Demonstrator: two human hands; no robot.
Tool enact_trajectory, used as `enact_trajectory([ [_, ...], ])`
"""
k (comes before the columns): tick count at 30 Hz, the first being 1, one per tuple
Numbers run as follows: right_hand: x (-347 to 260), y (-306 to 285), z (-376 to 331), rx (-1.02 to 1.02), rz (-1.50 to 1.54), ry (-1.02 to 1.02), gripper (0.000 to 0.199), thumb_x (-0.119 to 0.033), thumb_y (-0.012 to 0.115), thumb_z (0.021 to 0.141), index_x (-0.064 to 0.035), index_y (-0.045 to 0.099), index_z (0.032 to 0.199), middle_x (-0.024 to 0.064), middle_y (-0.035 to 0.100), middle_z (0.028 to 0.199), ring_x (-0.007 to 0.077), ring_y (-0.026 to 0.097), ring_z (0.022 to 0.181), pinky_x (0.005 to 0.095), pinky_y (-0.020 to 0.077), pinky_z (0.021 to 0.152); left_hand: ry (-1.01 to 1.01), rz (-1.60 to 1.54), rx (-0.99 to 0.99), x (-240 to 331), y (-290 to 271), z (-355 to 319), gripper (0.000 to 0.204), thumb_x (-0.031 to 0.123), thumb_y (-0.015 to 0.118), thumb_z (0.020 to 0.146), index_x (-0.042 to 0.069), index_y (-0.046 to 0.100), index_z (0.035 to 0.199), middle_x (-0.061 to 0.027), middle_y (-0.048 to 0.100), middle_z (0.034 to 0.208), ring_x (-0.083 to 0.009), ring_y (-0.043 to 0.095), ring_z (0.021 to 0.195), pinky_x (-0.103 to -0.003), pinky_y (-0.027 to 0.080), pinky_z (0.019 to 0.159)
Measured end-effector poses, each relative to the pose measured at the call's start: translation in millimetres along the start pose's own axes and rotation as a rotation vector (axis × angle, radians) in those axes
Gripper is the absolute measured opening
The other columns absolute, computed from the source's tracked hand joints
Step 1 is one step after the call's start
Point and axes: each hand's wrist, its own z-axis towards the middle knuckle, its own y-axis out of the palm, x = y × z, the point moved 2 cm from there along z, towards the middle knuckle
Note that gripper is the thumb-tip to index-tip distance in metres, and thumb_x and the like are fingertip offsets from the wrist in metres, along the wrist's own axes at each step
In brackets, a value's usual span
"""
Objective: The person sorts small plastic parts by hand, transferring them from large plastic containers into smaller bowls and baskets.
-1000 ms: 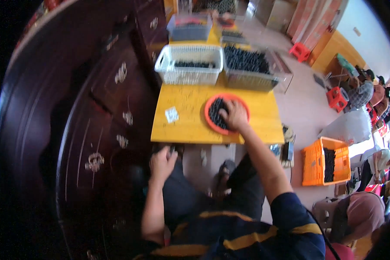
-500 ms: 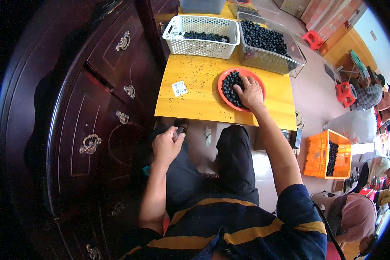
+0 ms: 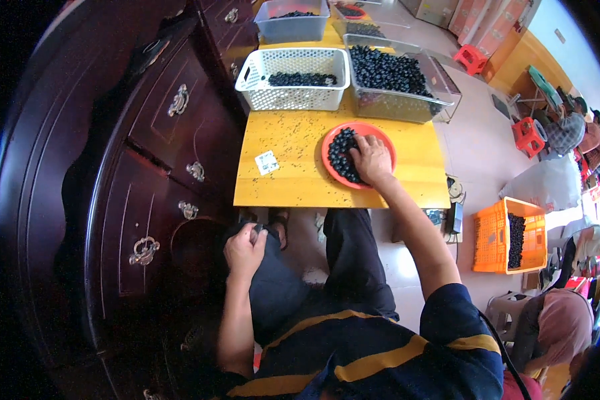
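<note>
On the yellow table, a red plate (image 3: 388, 177) holds many small, shiny black round pieces (image 3: 342, 153). My right hand (image 3: 372, 159) reaches over the plate's right side, its fingers bent down onto the pieces. Thumb and fingertips are close together there, and whatever is between them is hidden. My left hand (image 3: 245, 251) is held closed above my left thigh, below the table's front edge. A small dark object (image 3: 261, 228) sticks out by its thumb; its kind cannot be made out.
Behind the plate stand a white perforated basket (image 3: 293, 99) and a clear tub (image 3: 397, 107), both with black pieces. A white card (image 3: 267, 163) and dark specks lie on the table. A dark drawer cabinet (image 3: 147, 213) flanks the left. An orange crate (image 3: 490, 237) stands right; people sit beyond.
The view has shifted, so the table sits lower. My right hand's fingers have drawn closer together over the black pieces. My left hand stays closed, its dark object now showing less.
</note>
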Motion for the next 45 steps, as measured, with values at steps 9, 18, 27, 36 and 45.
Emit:
enact_trajectory([
  [9, 7.6, -7.9, -7.6, -0.032, 0.093, -0.085, 0.049, -0.039, 0.061, 0.094, -0.0112, 0.056, 0.134, 0.0165, 0.061, 0.125, 0.0362, 0.057, 0.121, 0.0506, 0.0452, 0.103, -0.001, 0.072, 0.092, 23.2, 10.8, -4.9, 0.025, 0.028, 0.075, 0.086, 0.007, 0.072, 0.099, -0.0137, 0.068, 0.072, -0.0369, 0.068, 0.068, -0.046, 0.053, 0.063],
  [18, 22.4, -29.3, -24.3, -0.021, 0.097, -0.132, 0.050, -0.046, 0.063, 0.092, -0.0131, 0.061, 0.130, 0.0161, 0.060, 0.128, 0.0356, 0.056, 0.122, 0.0484, 0.0426, 0.106, 0.115, 0.213, 0.094, 50.1, 31.4, 6.0, 0.024, 0.029, 0.077, 0.083, 0.009, 0.071, 0.094, -0.0124, 0.067, 0.071, -0.0364, 0.068, 0.067, -0.046, 0.052, 0.060],
  [27, 23.8, -28.8, -25.3, -0.031, 0.095, -0.076, 0.042, -0.044, 0.064, 0.091, -0.0146, 0.066, 0.121, 0.0165, 0.063, 0.116, 0.0353, 0.061, 0.112, 0.0486, 0.0458, 0.099, 0.093, 0.262, 0.061, 69.1, 32.4, -1.3, 0.027, 0.034, 0.074, 0.084, 0.009, 0.071, 0.094, -0.0192, 0.070, 0.079, -0.0417, 0.069, 0.076, -0.051, 0.054, 0.068],
  [36, 30.3, -23.5, -11.4, -0.098, 0.227, -0.071, 0.037, -0.039, 0.064, 0.093, -0.0082, 0.065, 0.113, 0.0204, 0.068, 0.107, 0.0401, 0.067, 0.101, 0.0496, 0.0533, 0.090, 0.095, 0.275, 0.042, 66.0, 32.1, -0.4, 0.025, 0.034, 0.073, 0.084, 0.012, 0.071, 0.094, -0.0197, 0.071, 0.080, -0.0438, 0.068, 0.077, -0.054, 0.053, 0.069],
  [45, 31.1, -19.2, 1.9, -0.143, 0.208, -0.066, 0.035, -0.041, 0.061, 0.095, -0.0088, 0.066, 0.109, 0.0192, 0.071, 0.102, 0.0371, 0.068, 0.099, 0.0486, 0.0537, 0.087, 0.114, 0.287, 0.043, 64.2, 33.6, 0.7, 0.025, 0.035, 0.073, 0.084, 0.012, 0.071, 0.094, -0.0192, 0.071, 0.080, -0.0435, 0.069, 0.077, -0.055, 0.053, 0.069],
])
